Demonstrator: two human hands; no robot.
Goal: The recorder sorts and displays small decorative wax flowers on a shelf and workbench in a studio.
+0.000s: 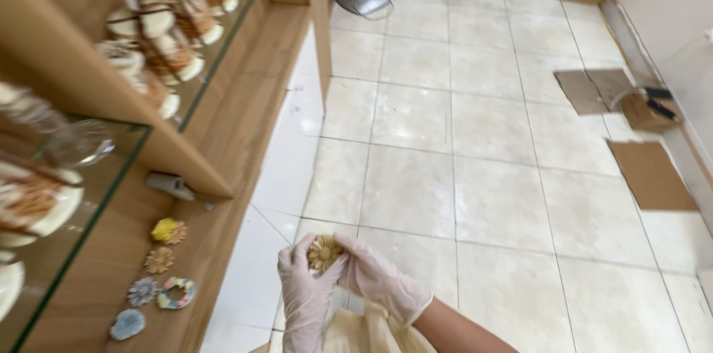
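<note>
Gloved hands — your left hand (304, 290) and right hand (375, 275) — pinch a tan flower-shaped ornament (324, 252) between fingertips, face up at chest level, near similar ornaments (159, 260) on the wooden shelf (223, 138).

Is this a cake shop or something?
Probably a bakery or sweet shop: glass shelves carry rows of plated cakes, flower-shaped decorations lie on the wooden ledge, and gloved hands hold another flower decoration.

Glossy tiled floor (483, 175), wooden shelf (111, 264)
</note>
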